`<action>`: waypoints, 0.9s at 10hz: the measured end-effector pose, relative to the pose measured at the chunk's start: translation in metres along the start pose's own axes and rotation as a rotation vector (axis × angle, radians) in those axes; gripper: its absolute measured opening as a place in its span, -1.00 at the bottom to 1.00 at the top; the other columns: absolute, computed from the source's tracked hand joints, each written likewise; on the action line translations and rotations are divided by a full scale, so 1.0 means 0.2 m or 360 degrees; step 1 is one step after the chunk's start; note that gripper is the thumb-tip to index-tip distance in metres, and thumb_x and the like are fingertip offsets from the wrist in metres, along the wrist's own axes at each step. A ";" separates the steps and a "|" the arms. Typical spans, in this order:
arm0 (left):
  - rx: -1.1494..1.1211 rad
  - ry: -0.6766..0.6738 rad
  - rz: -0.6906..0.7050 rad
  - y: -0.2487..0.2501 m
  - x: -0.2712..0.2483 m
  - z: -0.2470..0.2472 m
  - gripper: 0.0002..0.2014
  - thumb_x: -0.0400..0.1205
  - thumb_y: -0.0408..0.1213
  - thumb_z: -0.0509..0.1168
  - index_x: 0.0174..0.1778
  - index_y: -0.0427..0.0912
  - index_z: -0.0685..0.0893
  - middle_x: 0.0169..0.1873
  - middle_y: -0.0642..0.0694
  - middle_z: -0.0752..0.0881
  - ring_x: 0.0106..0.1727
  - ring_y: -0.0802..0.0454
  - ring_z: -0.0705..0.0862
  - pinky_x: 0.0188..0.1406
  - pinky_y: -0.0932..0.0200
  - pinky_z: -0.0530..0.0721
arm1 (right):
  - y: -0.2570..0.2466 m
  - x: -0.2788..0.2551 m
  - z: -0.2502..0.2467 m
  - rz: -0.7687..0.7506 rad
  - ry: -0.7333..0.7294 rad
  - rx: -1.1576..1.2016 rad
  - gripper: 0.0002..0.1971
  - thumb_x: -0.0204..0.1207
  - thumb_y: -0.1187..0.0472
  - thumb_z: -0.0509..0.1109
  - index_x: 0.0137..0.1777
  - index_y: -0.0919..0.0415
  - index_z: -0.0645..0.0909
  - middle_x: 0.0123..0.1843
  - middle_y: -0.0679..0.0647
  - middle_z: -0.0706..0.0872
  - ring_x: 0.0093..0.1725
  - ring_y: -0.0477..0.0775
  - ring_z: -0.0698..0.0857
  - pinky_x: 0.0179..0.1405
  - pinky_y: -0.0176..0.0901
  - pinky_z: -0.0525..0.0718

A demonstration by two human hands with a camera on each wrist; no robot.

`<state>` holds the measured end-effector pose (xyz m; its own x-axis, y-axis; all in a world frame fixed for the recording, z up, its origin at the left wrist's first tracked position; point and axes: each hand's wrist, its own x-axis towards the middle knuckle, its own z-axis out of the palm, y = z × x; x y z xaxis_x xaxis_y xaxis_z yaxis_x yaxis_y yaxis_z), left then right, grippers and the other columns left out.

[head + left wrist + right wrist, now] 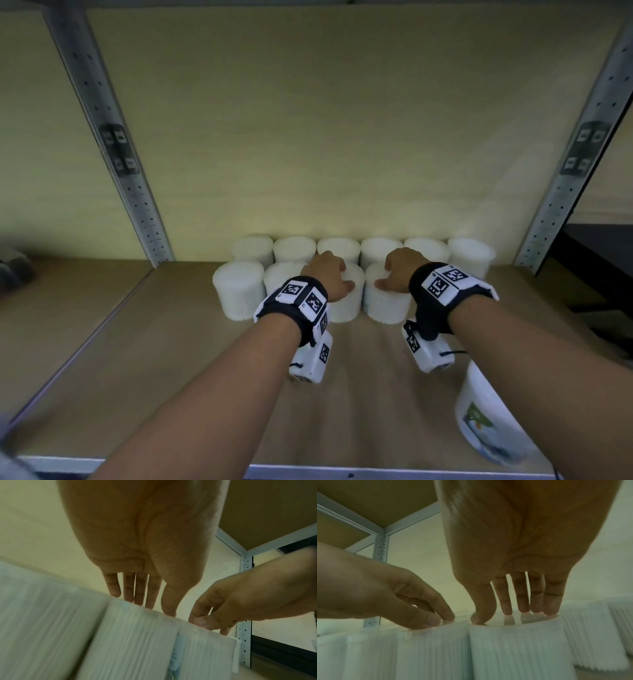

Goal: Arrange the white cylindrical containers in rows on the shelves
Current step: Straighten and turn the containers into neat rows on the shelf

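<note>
The left hand [142, 536] reaches down with its 4 fingers [139, 588] and thumb straight, the tips touching the top rim of a white ribbed container [130, 639]. Just to its right the right hand [240, 600] rests bent fingertips on the top of the neighbouring container [205, 653], which touches the first; another blurred white container [42, 615] fills the left. Behind stand a pale wall, a perforated metal upright [244, 642] and the underside of a brown shelf board [267, 511].
</note>
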<state>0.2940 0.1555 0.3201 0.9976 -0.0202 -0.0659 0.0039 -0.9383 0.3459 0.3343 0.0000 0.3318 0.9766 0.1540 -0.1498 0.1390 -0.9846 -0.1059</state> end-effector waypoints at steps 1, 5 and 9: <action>0.0003 0.0025 0.0008 0.00 0.00 0.01 -0.46 0.63 -0.04 0.29 0.50 -0.19 0.45 0.47 -0.18 0.41 0.51 -0.14 0.39 0.50 -0.06 0.42 | 0.00 0.00 0.01 -0.0024 0.0017 -0.0035 -0.37 0.50 -0.18 0.35 0.42 0.25 0.45 0.42 0.20 0.54 0.39 0.22 0.54 0.36 -0.02 0.55; -0.0018 0.0046 -0.0010 0.00 0.00 0.02 -0.47 0.62 -0.06 0.30 0.49 -0.18 0.46 0.46 -0.17 0.43 0.50 -0.14 0.40 0.49 -0.07 0.43 | -0.01 -0.05 -0.01 -0.0104 0.0043 -0.0105 -0.46 0.60 -0.08 0.28 0.43 0.29 0.46 0.43 0.21 0.53 0.40 0.18 0.53 0.38 -0.08 0.45; -0.0042 0.0077 -0.0003 -0.01 0.01 0.03 -0.50 0.62 -0.06 0.31 0.45 -0.17 0.49 0.42 -0.17 0.45 0.48 -0.14 0.41 0.48 -0.08 0.44 | 0.02 -0.07 -0.05 -0.0187 -0.0167 0.0002 -0.47 0.61 0.31 0.26 0.59 0.20 0.32 0.58 0.16 0.37 0.52 0.17 0.44 0.46 -0.14 0.45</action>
<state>0.2965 0.1545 0.3140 0.9998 -0.0010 -0.0212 0.0069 -0.9289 0.3703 0.3220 -0.0063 0.3433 0.9312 0.2758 -0.2385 0.2509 -0.9593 -0.1296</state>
